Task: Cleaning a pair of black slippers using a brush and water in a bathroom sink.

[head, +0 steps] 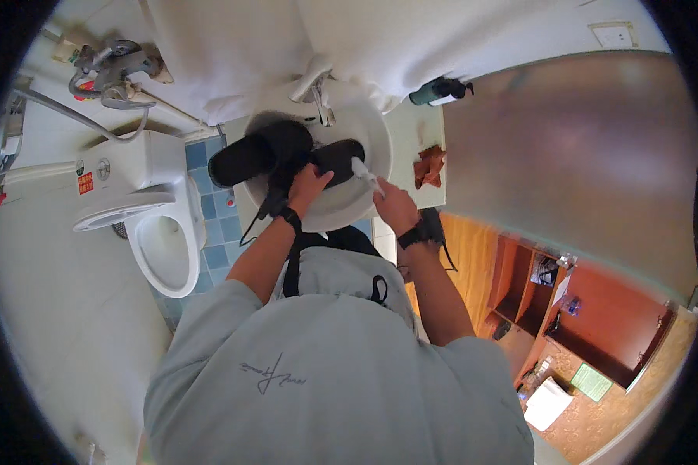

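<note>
A pair of black slippers lies at the white washbasin (378,145). One slipper (337,160) is inside the bowl, with my left hand (309,189) gripping its near end. The other slipper (244,160) rests across the basin's left rim. In my right hand (396,204) is a small white brush (362,168), its head against the sole area of the slipper in the bowl. The bristles are too small to make out. Above the bowl stands a chrome faucet (323,104); whether water runs from it I cannot tell.
A dark green pump bottle (436,92) and a crumpled brown cloth or paper (429,167) are on the counter (404,133) at right. The toilet (166,247), seat lid raised, stands left beneath a shower mixer (116,72). A frosted glass partition (570,151) borders the right side.
</note>
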Available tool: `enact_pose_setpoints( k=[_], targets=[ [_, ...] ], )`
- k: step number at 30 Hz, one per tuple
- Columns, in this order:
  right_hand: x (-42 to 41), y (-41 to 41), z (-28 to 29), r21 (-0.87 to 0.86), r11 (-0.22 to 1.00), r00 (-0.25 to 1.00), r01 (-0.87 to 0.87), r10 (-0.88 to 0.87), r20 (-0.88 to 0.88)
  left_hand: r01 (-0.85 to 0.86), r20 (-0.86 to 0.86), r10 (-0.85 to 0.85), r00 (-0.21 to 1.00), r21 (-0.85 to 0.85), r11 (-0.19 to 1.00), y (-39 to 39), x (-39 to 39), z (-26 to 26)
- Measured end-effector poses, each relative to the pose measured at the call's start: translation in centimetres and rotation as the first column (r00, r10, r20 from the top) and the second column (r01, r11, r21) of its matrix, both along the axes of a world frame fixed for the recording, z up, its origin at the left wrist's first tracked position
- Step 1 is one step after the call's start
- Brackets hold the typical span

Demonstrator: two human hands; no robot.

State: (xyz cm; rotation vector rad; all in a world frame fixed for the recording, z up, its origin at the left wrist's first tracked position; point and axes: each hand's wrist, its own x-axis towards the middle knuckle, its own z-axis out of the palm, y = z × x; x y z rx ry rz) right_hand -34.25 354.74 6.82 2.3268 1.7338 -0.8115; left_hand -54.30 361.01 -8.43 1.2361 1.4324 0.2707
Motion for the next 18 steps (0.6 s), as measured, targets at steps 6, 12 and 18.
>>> enact_pose_setpoints(
  k=[6,12,18],
  targets=[
    [0.7,-2.1,-1.9,-0.029,0.993,0.987,0.114,-0.117,-0.108,-0.065,-0.278,0.055,0.959,-0.026,0.998,-0.5,2.0,1.5],
    [2.4,-1.5,-1.6,0.085,0.978,0.960,0.189,-0.166,-0.226,-0.128,-0.272,0.130,0.954,0.023,0.991,-0.8,1.6,0.7],
    [4.8,1.9,-2.8,0.136,0.959,0.940,0.247,-0.204,-0.273,-0.140,-0.333,0.163,0.929,0.091,0.986,-1.3,2.3,-1.5]
  ],
)
